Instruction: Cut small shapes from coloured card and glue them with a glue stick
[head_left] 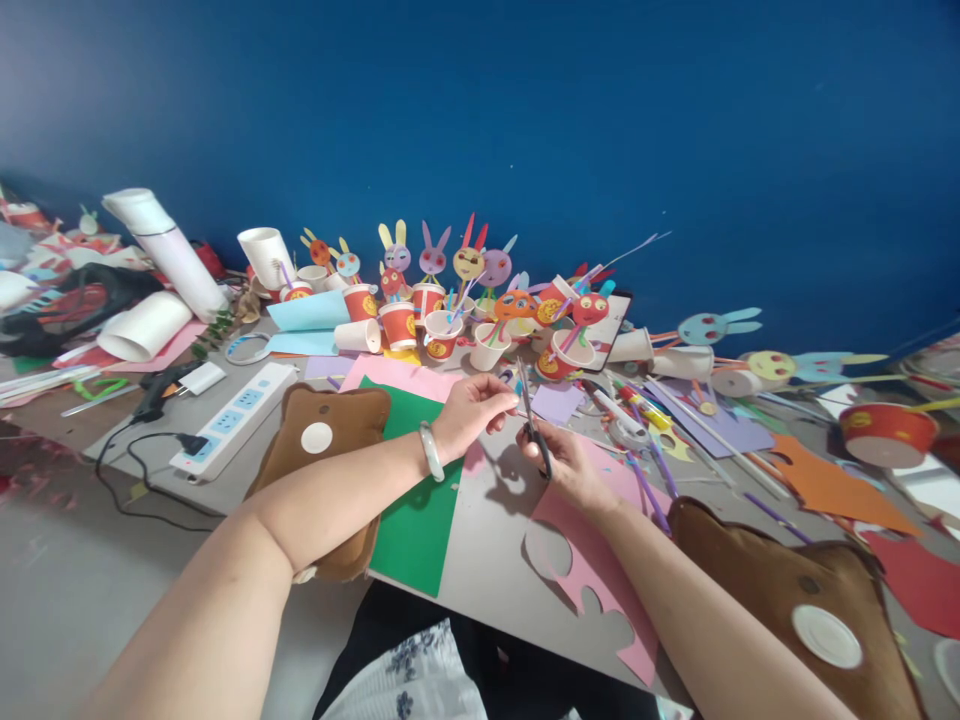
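My right hand (564,466) is closed round the black handles of a pair of scissors (535,440), whose blades point up and away from me. Just left of the blades, my left hand (474,412) has thumb and fingers pinched together; whatever is between them is too small to make out. Beneath my left wrist lies a sheet of green paper (416,500). Pink paper with round cut-outs (592,570) lies under my right forearm, partly hidden by it.
Rabbit-faced paper figures stand in red paper cups (397,325) along the blue wall. A power strip (232,420) and brown cushion (322,520) are on the left. Another brown cushion (757,570), orange paper (840,485) and a tipped cup (889,432) lie right.
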